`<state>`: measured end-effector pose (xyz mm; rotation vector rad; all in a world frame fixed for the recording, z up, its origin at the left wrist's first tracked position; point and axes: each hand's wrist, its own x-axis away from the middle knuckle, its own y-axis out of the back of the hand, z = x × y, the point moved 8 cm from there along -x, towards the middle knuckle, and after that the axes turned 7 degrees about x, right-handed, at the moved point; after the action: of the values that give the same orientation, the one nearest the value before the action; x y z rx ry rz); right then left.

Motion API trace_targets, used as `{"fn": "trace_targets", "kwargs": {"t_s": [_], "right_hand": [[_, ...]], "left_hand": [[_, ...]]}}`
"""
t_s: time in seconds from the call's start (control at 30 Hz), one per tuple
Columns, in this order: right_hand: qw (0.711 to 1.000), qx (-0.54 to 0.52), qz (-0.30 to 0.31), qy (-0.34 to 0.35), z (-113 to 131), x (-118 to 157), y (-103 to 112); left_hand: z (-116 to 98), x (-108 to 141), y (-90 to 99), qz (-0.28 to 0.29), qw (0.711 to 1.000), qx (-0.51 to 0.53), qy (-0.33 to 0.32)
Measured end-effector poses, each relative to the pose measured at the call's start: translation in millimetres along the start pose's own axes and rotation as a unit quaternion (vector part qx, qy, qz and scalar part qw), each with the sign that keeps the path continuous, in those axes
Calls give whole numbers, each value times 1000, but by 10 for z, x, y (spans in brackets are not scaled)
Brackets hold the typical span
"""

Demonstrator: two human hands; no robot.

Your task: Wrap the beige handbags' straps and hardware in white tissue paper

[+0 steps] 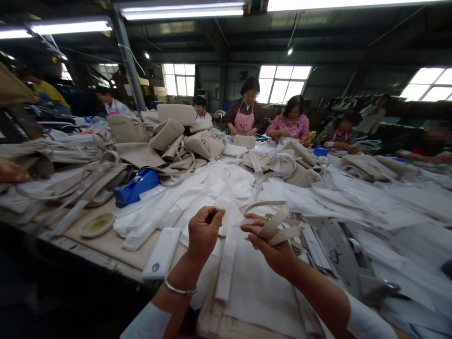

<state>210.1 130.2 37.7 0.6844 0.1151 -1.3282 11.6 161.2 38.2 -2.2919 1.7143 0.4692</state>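
My left hand [205, 233] is closed in a pinch, its fingertips at the edge of a translucent white wrapping strip [230, 249]. That strip runs down toward me over a beige bag [212, 325] with a white sheet [261, 292] on top. Looped through the fingers of my right hand [273, 247] is a beige strap [277, 221] with small holes, and its fingertips point toward the strip. A small metal piece, too small to make out, shows beside my left fingers.
Left of my hands are a white phone-like device [161, 254], a round dish [97, 224] and a blue tape dispenser [136, 187]. Beige bags [169, 134] are heaped behind. White sheets [219, 181] spread over the table. A grey metal device [348, 254] stands right. Several co-workers [243, 113] sit opposite.
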Motion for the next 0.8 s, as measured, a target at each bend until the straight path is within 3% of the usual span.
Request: {"fn": "trace_targets", "kwargs": {"t_s": [0.27, 0.43, 0.6, 0.8], "right_hand": [[997, -77, 3, -31, 3, -106, -111], [992, -103, -5, -68, 5, -214, -149], [980, -144, -51, -125, -94, -220, -139], [978, -138, -60, -145, -154, -185, -132]], "left_hand": [[-2, 64, -101, -47, 999, 12, 4], [-33, 92, -182, -17, 1000, 20, -12], [-22, 81, -180, 1, 999, 33, 15], [32, 66, -188, 6, 998, 40, 43]]}}
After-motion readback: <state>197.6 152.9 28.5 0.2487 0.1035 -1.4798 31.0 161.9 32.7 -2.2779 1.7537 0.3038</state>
